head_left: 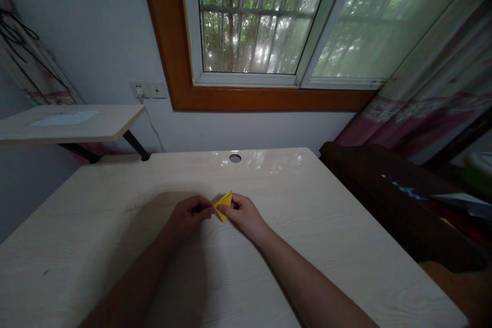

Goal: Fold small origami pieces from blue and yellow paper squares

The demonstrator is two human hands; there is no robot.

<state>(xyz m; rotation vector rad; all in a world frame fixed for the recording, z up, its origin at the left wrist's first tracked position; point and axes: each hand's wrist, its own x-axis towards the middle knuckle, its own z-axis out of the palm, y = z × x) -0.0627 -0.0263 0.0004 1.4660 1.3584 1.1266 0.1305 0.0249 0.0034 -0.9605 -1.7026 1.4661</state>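
Note:
A small piece of yellow folded paper (224, 205), roughly triangular, is held between my two hands just above the pale wooden table (269, 266). My right hand (243, 213) pinches it from the right, the thumb lying across its face. At the paper's left corner, my left hand (193, 212) has thumb and index finger closed together on the tip. The fingers behind the paper are partly hidden.
A raised shelf (103, 125) on black legs stands at the table's back left, with a white sheet (65, 118) on it. A round cable hole (235, 158) lies near the back edge. Dark wooden furniture (384, 189) stands to the right, and a barred window (257, 15) is behind.

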